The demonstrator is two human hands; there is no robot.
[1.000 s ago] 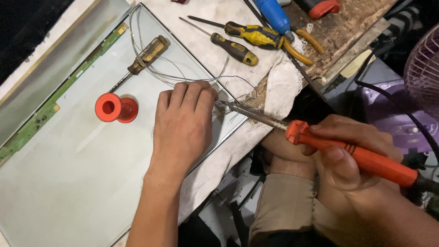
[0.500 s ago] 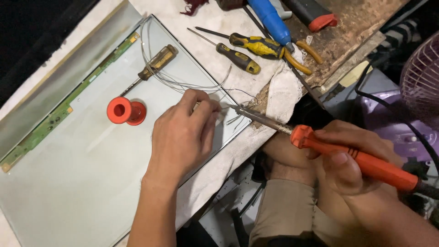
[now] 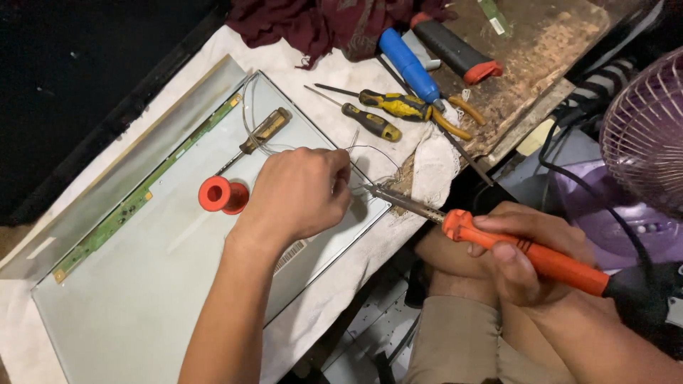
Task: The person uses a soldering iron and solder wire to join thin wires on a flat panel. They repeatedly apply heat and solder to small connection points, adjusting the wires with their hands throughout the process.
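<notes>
Head view, looking straight down: the left hand (image 3: 299, 192) sits knuckles-up on the near right corner of a pale flat panel (image 3: 135, 284), fingers curled in and pinched around a thin solder wire (image 3: 366, 149) that loops away toward the far side. The fingertips themselves are tucked under, so how tight the pinch is I cannot tell.

The right hand (image 3: 526, 256) is wrapped firmly around the orange handle of a soldering iron (image 3: 498, 242), thumb lying along the top. The iron's metal tip points left and meets the panel's corner just beside the left hand's fingers, right at the edge of the table (image 3: 541, 50).

On the panel, left of the left hand, an orange solder spool (image 3: 222, 195) lies on its side. Just beyond it rests a brown-handled screwdriver (image 3: 256, 135), with wire looped around it. A green circuit strip (image 3: 142, 195) runs along the panel's far left edge.

A white cloth (image 3: 334, 78) lies beneath the panel. On it, farther off, lie a yellow-and-black screwdriver (image 3: 366, 121), yellow-handled pliers (image 3: 413, 108) and a blue-handled tool (image 3: 409, 64), close together. A black tool with a red end (image 3: 455, 51) lies on bare worn wood, and a dark red rag (image 3: 320, 21) is bunched at the far edge.

At the right, a purple fan (image 3: 644, 135) stands well apart from the panel.
</notes>
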